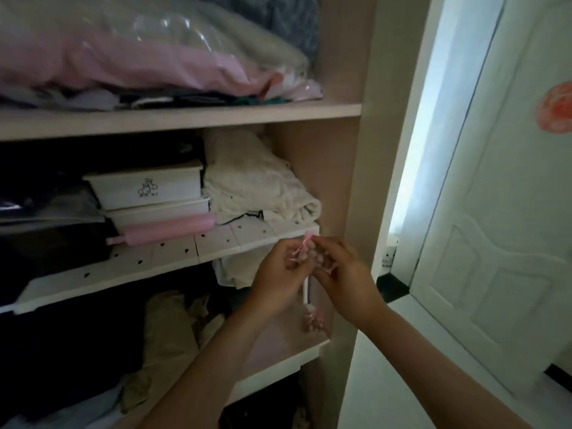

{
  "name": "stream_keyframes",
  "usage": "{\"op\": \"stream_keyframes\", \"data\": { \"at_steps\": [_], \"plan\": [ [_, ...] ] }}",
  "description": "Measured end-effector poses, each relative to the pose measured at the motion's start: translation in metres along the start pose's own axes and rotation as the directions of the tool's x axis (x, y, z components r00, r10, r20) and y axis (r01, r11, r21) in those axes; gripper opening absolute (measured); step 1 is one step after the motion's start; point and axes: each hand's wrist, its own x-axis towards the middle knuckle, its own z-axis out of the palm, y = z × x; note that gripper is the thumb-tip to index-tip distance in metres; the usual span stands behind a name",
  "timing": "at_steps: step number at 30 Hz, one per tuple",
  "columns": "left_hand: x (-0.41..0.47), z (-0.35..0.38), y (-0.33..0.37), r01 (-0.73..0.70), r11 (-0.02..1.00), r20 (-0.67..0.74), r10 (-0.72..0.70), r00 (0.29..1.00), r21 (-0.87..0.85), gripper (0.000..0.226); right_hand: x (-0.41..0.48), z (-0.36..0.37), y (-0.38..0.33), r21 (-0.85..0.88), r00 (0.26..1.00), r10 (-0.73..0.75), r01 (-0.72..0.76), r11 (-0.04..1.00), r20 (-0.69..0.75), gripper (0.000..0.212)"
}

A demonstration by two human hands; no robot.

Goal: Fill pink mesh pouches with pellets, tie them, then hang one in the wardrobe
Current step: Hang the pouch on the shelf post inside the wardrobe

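The open wardrobe (349, 181) filled the left of the view, dim inside, its pale side panel standing on the right. On the top shelf (185, 117) lay pink bedding (139, 54) in clear plastic over a flat pile of dark clothes. Below, a white perforated shelf (173, 258) sloped down toward the near left. It carried two stacked white boxes (148, 187), a pink roll (164, 230) lying just in front of them, and folded cream cloth (257, 181) at the right. Beige garments (167, 329) were heaped lower down.

Just in front of the perforated shelf's right end, the left hand (278, 270) and the right hand (343, 270) met. Both gripped the pink mesh pouch (312, 252) between them, with the left fingers pinching its strings. A second pouch (313, 322) hung lower, by the wardrobe's right inner wall. To the right stood a white panelled door (501, 227) with a red flower mark (557, 109), and pale floor (402, 366) lay beneath.
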Motion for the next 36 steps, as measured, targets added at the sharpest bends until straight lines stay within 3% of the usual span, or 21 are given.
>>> {"op": "stream_keyframes", "data": {
  "at_steps": [3, 7, 14, 21, 26, 30, 33, 36],
  "plan": [
    [0.006, -0.008, 0.049, -0.154, 0.987, 0.022, 0.153, 0.988, 0.051, 0.031, 0.023, -0.037, -0.028, 0.017, 0.993, -0.065, 0.067, 0.998, -0.098, 0.054],
    [0.021, -0.018, 0.117, -0.377, 0.912, -0.041, 0.388, 0.921, 0.161, 0.037, 0.059, -0.08, -0.067, 0.008, 0.965, -0.142, 0.147, 0.989, -0.22, 0.054],
    [0.069, -0.029, 0.187, -0.516, 0.821, -0.076, 0.547, 0.834, 0.245, 0.045, 0.129, -0.122, -0.102, -0.051, 0.923, -0.175, 0.168, 0.984, -0.342, 0.05],
    [0.105, -0.043, 0.2, -0.542, 0.667, 0.014, 0.624, 0.781, 0.511, 0.053, 0.193, -0.12, -0.103, -0.126, 0.94, -0.17, 0.138, 0.982, -0.297, 0.039],
    [0.117, -0.053, 0.201, -0.523, 0.569, 0.188, 0.542, 0.819, 0.635, 0.057, 0.218, -0.12, -0.096, -0.321, 0.982, -0.093, 0.035, 0.946, -0.165, 0.026],
    [0.121, -0.058, 0.203, -0.547, 0.534, 0.267, 0.514, 0.816, 0.645, 0.064, 0.218, -0.124, -0.096, -0.365, 0.988, -0.095, 0.045, 0.93, -0.12, 0.025],
    [0.125, -0.061, 0.203, -0.547, 0.542, 0.275, 0.504, 0.819, 0.638, 0.063, 0.205, -0.127, -0.096, -0.424, 0.973, -0.156, 0.07, 0.903, -0.171, 0.028],
    [0.129, -0.062, 0.204, -0.551, 0.528, 0.282, 0.506, 0.815, 0.646, 0.063, 0.188, -0.125, -0.096, -0.519, 0.932, -0.317, 0.186, 0.835, -0.176, 0.034]
  ]
}}
